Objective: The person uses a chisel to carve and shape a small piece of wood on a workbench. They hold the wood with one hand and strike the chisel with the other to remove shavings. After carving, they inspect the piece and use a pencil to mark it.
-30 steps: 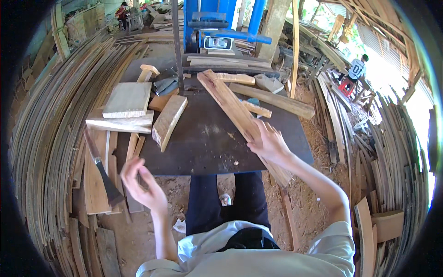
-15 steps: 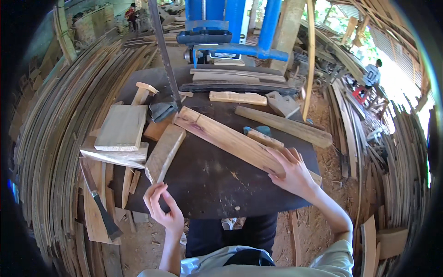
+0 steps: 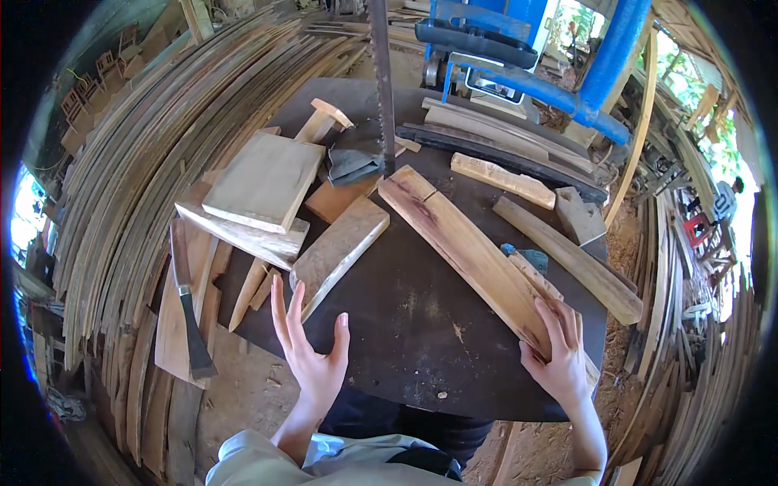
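Observation:
My right hand grips the near end of a long wooden board, thumb on one side and fingers over the other. The board lies slantwise on the dark table, its far end close to the upright toothed bandsaw blade. My left hand is open and holds nothing, fingers spread, just short of a thick wood block. That block lies left of the board, one long edge pale and rough. A square wood slab rests on other offcuts at the left.
A large knife lies on a plank at the table's left edge. Wood strips and offcuts lie at the right. Behind the table stands a blue machine frame. Long timber is piled at left; a person is far right.
My left hand has gone from curled fingers by the block's near end to spread open. The view has turned, shifting everything rightward. My right hand still grips the board.

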A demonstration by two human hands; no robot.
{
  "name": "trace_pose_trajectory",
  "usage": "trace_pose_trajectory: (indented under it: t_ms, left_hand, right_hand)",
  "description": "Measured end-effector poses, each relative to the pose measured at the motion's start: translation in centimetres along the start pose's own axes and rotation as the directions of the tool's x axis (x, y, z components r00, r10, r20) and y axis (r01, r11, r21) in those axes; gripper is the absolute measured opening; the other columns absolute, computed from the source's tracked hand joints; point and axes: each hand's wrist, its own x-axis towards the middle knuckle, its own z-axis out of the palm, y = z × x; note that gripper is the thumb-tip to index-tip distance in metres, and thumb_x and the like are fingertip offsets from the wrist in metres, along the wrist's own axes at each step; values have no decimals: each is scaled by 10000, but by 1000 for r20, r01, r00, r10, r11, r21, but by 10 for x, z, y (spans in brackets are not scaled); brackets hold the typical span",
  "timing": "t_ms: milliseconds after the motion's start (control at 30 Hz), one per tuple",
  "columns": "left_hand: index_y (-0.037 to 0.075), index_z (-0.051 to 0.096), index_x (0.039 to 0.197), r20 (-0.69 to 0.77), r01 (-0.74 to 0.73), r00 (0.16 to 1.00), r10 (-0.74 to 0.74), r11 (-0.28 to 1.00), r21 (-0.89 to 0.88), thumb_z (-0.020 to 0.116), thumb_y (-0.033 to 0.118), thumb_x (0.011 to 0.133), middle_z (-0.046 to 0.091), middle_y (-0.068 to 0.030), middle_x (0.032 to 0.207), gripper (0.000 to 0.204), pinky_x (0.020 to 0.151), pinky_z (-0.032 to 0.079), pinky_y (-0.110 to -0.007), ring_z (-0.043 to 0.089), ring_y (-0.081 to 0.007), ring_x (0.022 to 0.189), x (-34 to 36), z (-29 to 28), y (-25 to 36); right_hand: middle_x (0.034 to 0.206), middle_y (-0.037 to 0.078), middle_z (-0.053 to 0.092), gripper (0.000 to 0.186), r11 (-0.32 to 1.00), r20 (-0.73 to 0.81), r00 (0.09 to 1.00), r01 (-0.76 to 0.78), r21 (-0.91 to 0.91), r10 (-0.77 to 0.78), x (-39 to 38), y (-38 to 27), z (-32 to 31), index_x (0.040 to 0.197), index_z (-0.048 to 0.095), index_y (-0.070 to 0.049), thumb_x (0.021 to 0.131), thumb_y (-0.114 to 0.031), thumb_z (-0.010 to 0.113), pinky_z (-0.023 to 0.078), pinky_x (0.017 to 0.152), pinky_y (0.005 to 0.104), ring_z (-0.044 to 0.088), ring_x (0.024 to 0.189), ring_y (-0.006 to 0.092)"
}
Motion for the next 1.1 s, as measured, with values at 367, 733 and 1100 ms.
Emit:
trace_pose_trajectory:
  t_ms: [367, 733, 1100]
  left_hand:
    - [23, 492, 1284, 20, -22, 1000, 23, 998, -61, 667, 70, 828, 371, -243, 1416, 491, 1045, 379, -457, 415, -406, 1292, 1, -2, -3]
    - [14, 554, 1179, -15, -4, 1000, 2, 984, -178, 660, 8, 790, 403, -248, 1377, 403, 1055, 362, -454, 427, -407, 1274, -3, -4, -12]
    - [-8, 571, 1134, 53, -10, 998, 20, 981, -194, 660, 52, 791, 464, -226, 1307, 360, 998, 397, -450, 453, -375, 1222, -2, -9, -16]
  right_hand:
    - [1262, 218, 453, 635, 999, 36, 999, 23, -26, -22, 6, -2, -1, 1334, 440, -30, 783, -166, 726, 409, 945, 501, 465, 1104, 414]
    - [1201, 109, 559, 348, 875, -76, 875, 483, 39, -479, 187, -16, 9, 1201, 584, -61, 855, -74, 629, 447, 942, 402, 539, 1098, 292]
    - [1170, 140, 503, 468, 773, 229, 742, 573, 272, -630, 369, -12, 153, 1157, 592, -76, 772, -288, 751, 365, 1001, 451, 460, 1151, 327]
